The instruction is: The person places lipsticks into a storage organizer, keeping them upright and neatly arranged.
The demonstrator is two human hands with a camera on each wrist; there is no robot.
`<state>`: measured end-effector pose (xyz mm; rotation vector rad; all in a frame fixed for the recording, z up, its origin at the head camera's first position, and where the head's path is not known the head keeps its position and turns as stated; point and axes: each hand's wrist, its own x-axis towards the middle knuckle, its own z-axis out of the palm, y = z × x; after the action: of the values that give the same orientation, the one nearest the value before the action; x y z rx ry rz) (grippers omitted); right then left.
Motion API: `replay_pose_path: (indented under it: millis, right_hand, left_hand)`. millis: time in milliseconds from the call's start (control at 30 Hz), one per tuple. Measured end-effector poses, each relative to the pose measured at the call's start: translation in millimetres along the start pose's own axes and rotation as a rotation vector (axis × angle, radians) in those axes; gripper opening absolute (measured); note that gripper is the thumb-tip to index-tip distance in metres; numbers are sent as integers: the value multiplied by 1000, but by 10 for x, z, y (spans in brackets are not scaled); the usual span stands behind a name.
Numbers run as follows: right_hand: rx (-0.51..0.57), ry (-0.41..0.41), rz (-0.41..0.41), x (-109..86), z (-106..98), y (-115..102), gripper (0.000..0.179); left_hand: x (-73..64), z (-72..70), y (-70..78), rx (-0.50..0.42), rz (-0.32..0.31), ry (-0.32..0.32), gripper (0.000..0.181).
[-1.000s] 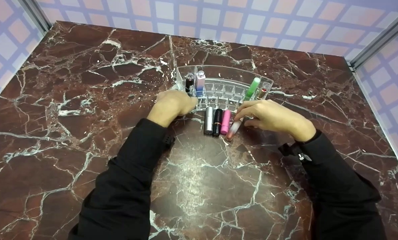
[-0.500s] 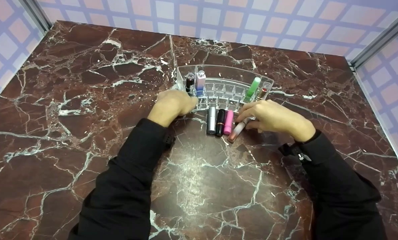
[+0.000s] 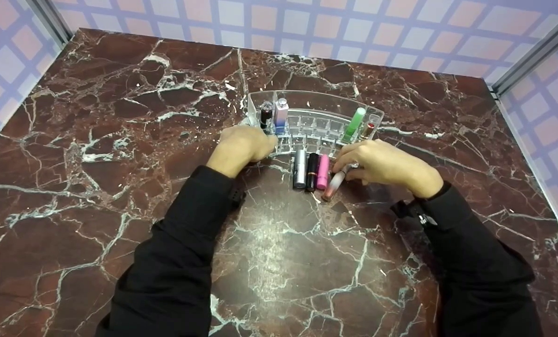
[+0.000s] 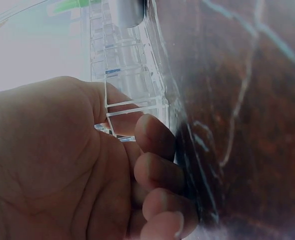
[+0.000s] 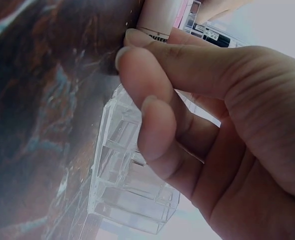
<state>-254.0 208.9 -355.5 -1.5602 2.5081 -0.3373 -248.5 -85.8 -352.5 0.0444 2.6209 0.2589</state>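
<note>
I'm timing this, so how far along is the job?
Apparently done: the dark tube, pink-blue tube, green tube and red-topped tube standing in the rack. In hand: the right hand pinches the reddish tube; the left hand grips the rack. Probably left: the silver tube, black tube and pink tube in front.

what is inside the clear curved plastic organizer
A black tube, pink-and-blue tube, green tube and red-topped item; the left hand hides part of its left end.

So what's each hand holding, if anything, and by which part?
Right hand: slim reddish-and-whitish cylindrical tube, pinched near its far end. Left hand: clear plastic curved compartmented organizer, gripped at its left end.
</note>
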Motion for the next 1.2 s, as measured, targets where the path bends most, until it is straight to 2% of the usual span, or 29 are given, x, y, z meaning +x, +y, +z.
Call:
replay_pose_path:
  millis: [433,967,1200]
  right_hand:
    - [25,-8,-3,-21,-8,12,24]
    - [63,-64,51,-68,-69,12,24]
    - [17,-47,28,-69,-87,12,24]
  left_hand:
    - [9,3,0,0,-5,1,60]
    - [12,0,15,-7,-22,4,58]
    - [-4,-13,-1,-20,-11,-14,61]
